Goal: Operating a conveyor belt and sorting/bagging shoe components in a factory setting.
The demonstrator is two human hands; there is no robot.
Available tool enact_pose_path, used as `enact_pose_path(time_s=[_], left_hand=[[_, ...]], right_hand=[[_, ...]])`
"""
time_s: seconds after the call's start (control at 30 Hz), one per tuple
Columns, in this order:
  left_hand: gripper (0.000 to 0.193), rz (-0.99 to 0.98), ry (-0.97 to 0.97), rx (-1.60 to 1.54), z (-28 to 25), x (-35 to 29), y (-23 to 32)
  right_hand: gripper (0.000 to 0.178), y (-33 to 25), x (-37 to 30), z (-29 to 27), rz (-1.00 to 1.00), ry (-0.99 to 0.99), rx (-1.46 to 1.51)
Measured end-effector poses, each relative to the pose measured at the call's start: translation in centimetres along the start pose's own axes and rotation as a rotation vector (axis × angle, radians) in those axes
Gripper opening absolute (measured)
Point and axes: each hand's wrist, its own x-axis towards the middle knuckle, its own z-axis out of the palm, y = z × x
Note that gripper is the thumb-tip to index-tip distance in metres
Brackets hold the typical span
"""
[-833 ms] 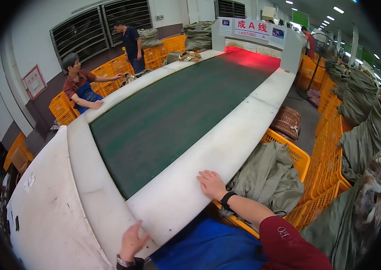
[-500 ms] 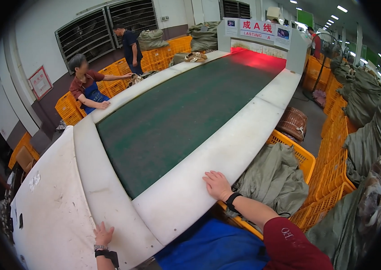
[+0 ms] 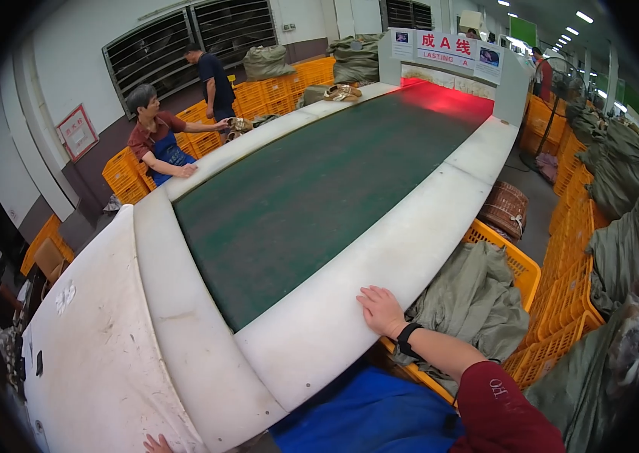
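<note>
The right hand (image 3: 381, 311), flat and empty on the rim (image 3: 312, 340), is nearer the belt (image 3: 319, 204), which lies ahead-left, its long axis running away rightward. The left hand (image 3: 157, 444), partly cut off, is spread on the cover (image 3: 100, 325).

Up goes the white painted wall (image 3: 81, 64), dark brown band (image 3: 112, 138) below, black barred window (image 3: 152, 53) cutting across, red-framed square notice (image 3: 78, 132) left; grey floor (image 3: 538, 219) at right, bright white strip lights (image 3: 584, 16) glowing overhead!

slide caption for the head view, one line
Right hand rests on the white border beside a green belt, a co-worker across from it.
</note>
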Motion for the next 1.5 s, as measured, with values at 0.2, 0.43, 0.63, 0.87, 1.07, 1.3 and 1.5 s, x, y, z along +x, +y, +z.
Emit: enact_pose_path(time_s=[0.2, 0.43, 0.63, 0.87, 1.07, 1.3, 1.5], left_hand=[[0.058, -0.057, 0.066, 0.108, 1.5, 0.9, -1.5], [0.059, -0.408, 0.150, -0.199, -3.5, -3.9, 5.0], [0.059, -0.456, 0.338, -0.208, -4.0, -4.9, 6.2], [0.058, -0.428, 0.325, -0.120, -3.4, -3.8, 5.3], [0.057, -0.484, 0.344, -0.117, -2.0, -2.1, 5.2], [0.048, -0.314, 0.299, 0.104, -6.0, -5.9, 6.4], [0.042, 0.581, 0.487, 0.066, -11.2, -2.1, 31.6]], right_hand=[[0.028, 0.0, 0.1, 0.0, 0.000, -0.019, 0.015], [0.028, -0.2, 0.5, -0.2, -0.008, -0.043, 0.009], [0.029, -0.6, 0.9, -0.5, -0.006, -0.079, 0.006], [0.033, -0.6, 1.3, -0.8, -0.024, -0.126, -0.015], [0.034, -0.8, 1.7, -1.0, -0.031, -0.112, 0.008], [0.032, 0.1, 0.9, 0.8, -0.082, 0.022, 0.019], [0.031, -1.5, -1.3, -5.3, 0.205, -0.096, 0.273]])
